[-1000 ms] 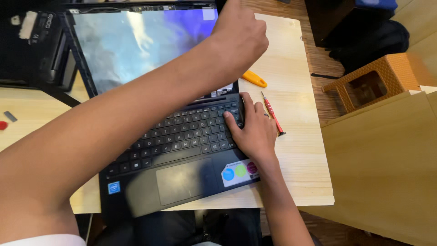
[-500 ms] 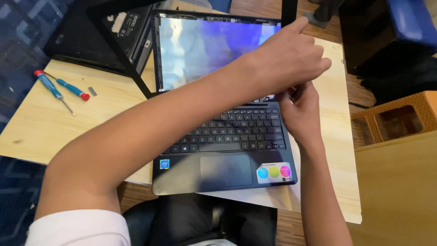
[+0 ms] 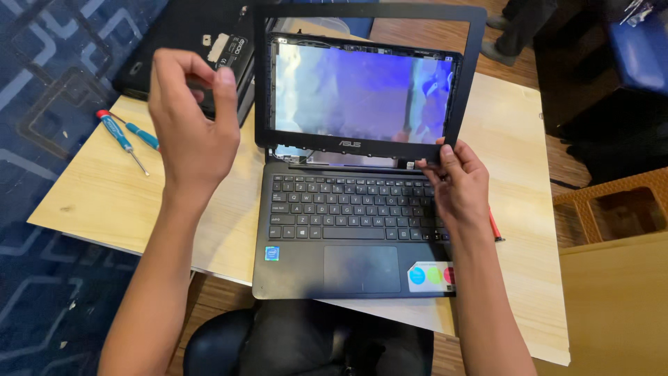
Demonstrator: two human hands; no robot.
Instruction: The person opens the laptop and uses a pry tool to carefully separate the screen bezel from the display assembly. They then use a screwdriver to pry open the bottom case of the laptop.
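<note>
- Two blue-handled screwdrivers (image 3: 125, 138) lie on the pale wooden worktop (image 3: 104, 202) at the far left, untouched and well apart from the laptop.
- The left hand (image 3: 191, 129) has lifted off the screen, where it pressed half a second ago. It now hangs in the air over the worktop's left part, fingers loosely curled, thumb and forefinger close together. Whether they pinch something small, I cannot tell.
- Behind it sits a second dark device (image 3: 188, 52), lying flat at the worktop's back edge.
- The black screen bezel (image 3: 362, 150) has come free of the lid. It now stands forward of the display panel (image 3: 362, 94), whose bare metal edges and hinge cables show. So the frame is judged to be off its clips.
- The open laptop (image 3: 348, 230) rests at the worktop's near edge, keyboard toward the person.
- The right hand (image 3: 456, 184) grips the bezel's lower right corner, fingers closed on it and holding it up.
- A red-handled tool (image 3: 494, 226) peeks out just beside that wrist.
</note>
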